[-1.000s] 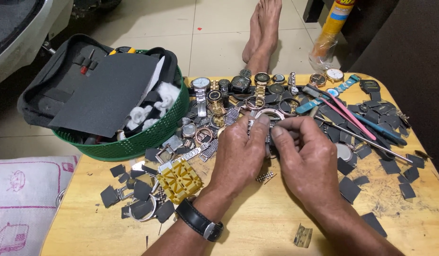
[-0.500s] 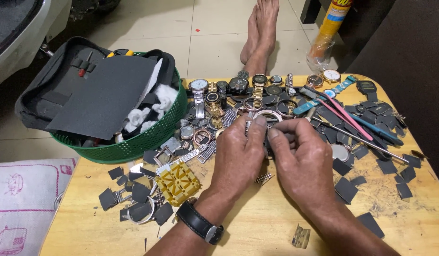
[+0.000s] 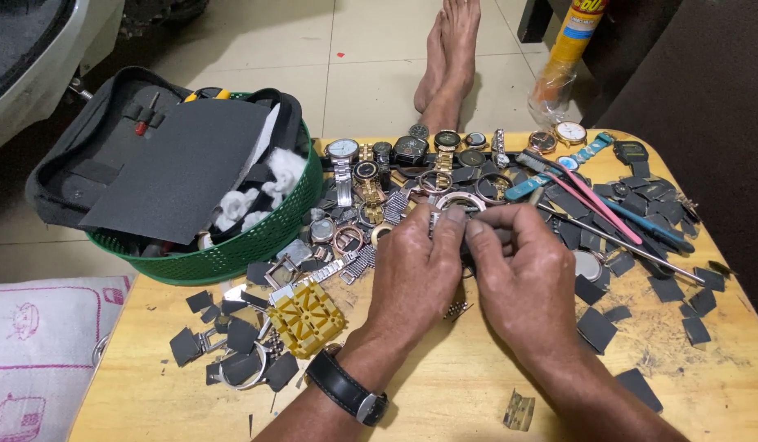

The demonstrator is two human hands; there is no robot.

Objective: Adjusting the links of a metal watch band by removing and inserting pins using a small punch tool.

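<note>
Both hands meet over the middle of the wooden table (image 3: 444,393). The left hand (image 3: 416,274) and the right hand (image 3: 522,274) each pinch a silver watch (image 3: 459,202) between thumb and fingertips, the fingers pressed together on it. The watch sits just above the knuckles, its round case showing between the two hands, with a piece of metal band hanging at the left hand's fingertips. How much of the watch lies under the fingers cannot be told. The left wrist wears a black wristwatch (image 3: 346,391).

Just behind the hands lies a row of watches (image 3: 411,151), some silver, some gold, set side by side near the far edge of the table. To the right of them rest pink and blue tweezers (image 3: 608,209), touching a scatter of small dark sandpaper squares (image 3: 665,286). More squares lie near the left corner, beside a yellow plastic watch holder (image 3: 305,315). A short bit of metal band (image 3: 455,309) lies on the table between the two wrists.

A green basket (image 3: 231,254) stands at the left side of the table, holding a large dark sheet (image 3: 178,168), white cotton and a black tool case. Bare feet (image 3: 451,57) stretch out on the tiled floor beyond the table, and a plastic bottle (image 3: 563,61) stands near them.
</note>
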